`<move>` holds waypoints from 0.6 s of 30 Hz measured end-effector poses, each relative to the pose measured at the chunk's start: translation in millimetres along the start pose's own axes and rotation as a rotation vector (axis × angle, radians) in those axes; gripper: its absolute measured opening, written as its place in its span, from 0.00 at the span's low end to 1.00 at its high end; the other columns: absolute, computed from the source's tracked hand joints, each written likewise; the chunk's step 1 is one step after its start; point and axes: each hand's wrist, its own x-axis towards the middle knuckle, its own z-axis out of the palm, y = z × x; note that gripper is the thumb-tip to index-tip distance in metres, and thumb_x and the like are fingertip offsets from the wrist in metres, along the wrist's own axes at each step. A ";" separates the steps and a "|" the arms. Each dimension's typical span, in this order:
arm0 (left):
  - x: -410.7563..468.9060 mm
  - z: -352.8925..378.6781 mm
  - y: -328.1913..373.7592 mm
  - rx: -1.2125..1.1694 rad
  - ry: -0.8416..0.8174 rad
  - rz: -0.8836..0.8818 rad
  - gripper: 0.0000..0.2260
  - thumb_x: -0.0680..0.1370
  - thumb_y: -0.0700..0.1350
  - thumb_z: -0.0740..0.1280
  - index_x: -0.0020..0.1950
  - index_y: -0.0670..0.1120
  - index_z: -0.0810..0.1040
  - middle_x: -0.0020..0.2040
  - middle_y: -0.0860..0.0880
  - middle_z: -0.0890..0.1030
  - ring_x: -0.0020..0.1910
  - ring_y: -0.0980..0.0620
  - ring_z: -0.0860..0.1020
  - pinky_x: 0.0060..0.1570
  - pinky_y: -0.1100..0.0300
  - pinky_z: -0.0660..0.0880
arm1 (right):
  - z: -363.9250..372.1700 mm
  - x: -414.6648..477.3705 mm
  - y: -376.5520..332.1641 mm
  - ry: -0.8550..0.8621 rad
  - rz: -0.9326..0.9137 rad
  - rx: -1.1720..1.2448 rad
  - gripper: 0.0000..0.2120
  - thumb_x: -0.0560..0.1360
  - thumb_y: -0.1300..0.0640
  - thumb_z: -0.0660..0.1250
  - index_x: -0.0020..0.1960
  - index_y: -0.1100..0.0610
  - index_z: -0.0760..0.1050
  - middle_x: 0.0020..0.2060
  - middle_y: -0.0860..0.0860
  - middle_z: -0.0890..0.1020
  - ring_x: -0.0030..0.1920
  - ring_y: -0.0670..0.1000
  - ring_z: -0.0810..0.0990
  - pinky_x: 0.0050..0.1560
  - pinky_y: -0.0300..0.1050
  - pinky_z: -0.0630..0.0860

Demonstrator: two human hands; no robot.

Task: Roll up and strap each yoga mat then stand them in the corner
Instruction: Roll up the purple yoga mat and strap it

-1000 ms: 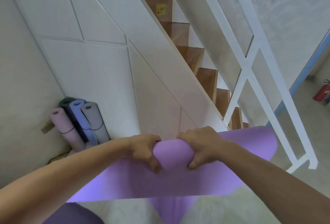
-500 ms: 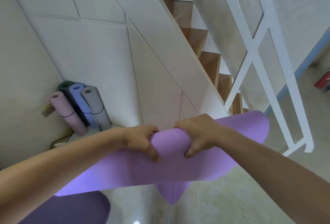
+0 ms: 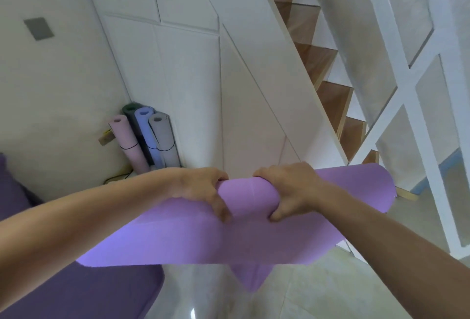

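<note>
Left grip [image 3: 203, 192] and right grip [image 3: 288, 191], seen from the head camera, sit close side by side. Each has its fingers curled over the far side and its thumb pressed on the near side, clamped round the bunched middle of the lilac yoga mat [image 3: 178, 239]. The mat is held up in the air before the person, above the pale tiled floor [image 3: 330, 290]. It is plain and matte, only loosely rolled: between the grips it bulges into a fat tube, its ends flare wide to left and right, and a pointed flap hangs below. Well apart, in the corner beside the staircase [image 3: 328, 64], four rolled mats stand close together: pink mat [image 3: 128, 143], dark green mat [image 3: 130, 111], blue mat [image 3: 148, 132] and grey mat [image 3: 164, 138]. Thin dark straps ring the pink and the grey
</note>
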 end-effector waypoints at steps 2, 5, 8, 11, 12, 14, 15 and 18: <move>-3.5 4.3 5.2 0.303 0.101 0.014 0.43 0.61 0.62 0.80 0.72 0.58 0.64 0.63 0.58 0.76 0.58 0.53 0.77 0.60 0.52 0.75 | -11.9 10.1 7.2 -0.074 -0.018 0.051 0.40 0.57 0.34 0.75 0.65 0.41 0.67 0.54 0.43 0.81 0.53 0.51 0.80 0.46 0.44 0.73; -1.5 22.7 3.4 0.724 0.369 0.010 0.50 0.60 0.69 0.74 0.75 0.56 0.56 0.63 0.56 0.74 0.59 0.49 0.76 0.56 0.52 0.75 | -20.1 26.1 17.1 -0.164 -0.025 0.153 0.39 0.57 0.35 0.78 0.65 0.40 0.69 0.54 0.42 0.81 0.55 0.49 0.79 0.48 0.45 0.72; 6.8 21.7 -7.3 0.639 0.454 -0.063 0.38 0.59 0.67 0.73 0.65 0.57 0.67 0.53 0.56 0.77 0.50 0.50 0.78 0.49 0.53 0.77 | -14.3 39.6 13.3 -0.145 -0.100 0.095 0.48 0.58 0.34 0.77 0.74 0.39 0.60 0.64 0.42 0.75 0.63 0.50 0.75 0.57 0.48 0.73; 13.0 -0.1 -22.1 0.183 0.261 -0.104 0.29 0.58 0.59 0.80 0.55 0.56 0.74 0.46 0.57 0.80 0.47 0.54 0.79 0.49 0.54 0.79 | 7.5 58.3 7.7 -0.030 -0.210 -0.143 0.57 0.58 0.32 0.76 0.78 0.44 0.50 0.64 0.48 0.72 0.61 0.54 0.74 0.57 0.51 0.74; 15.0 -6.9 -26.4 0.025 0.192 -0.082 0.25 0.60 0.54 0.82 0.52 0.56 0.76 0.45 0.58 0.81 0.47 0.56 0.80 0.49 0.56 0.80 | 9.4 67.3 8.3 -0.029 -0.227 -0.149 0.54 0.59 0.32 0.75 0.77 0.44 0.53 0.62 0.49 0.73 0.59 0.55 0.75 0.54 0.50 0.74; 22.4 -17.1 -34.2 -0.117 0.114 -0.071 0.23 0.63 0.48 0.82 0.53 0.56 0.77 0.49 0.59 0.82 0.49 0.59 0.81 0.48 0.62 0.78 | 3.2 90.0 14.0 -0.086 -0.245 -0.092 0.46 0.59 0.32 0.75 0.71 0.42 0.61 0.58 0.47 0.76 0.56 0.53 0.77 0.49 0.47 0.73; 28.1 -21.4 -36.7 -0.074 0.101 -0.079 0.27 0.64 0.50 0.82 0.58 0.58 0.75 0.55 0.59 0.81 0.53 0.59 0.80 0.51 0.63 0.77 | -1.1 102.2 17.7 -0.131 -0.242 -0.058 0.43 0.58 0.32 0.75 0.68 0.42 0.64 0.57 0.45 0.78 0.55 0.52 0.79 0.47 0.46 0.72; 51.2 -27.2 -40.1 0.551 0.214 -0.077 0.54 0.60 0.65 0.78 0.78 0.56 0.52 0.67 0.56 0.72 0.64 0.50 0.73 0.58 0.55 0.72 | -12.9 137.0 33.5 -0.285 -0.187 0.076 0.39 0.57 0.33 0.77 0.64 0.43 0.69 0.54 0.44 0.80 0.53 0.51 0.79 0.50 0.46 0.74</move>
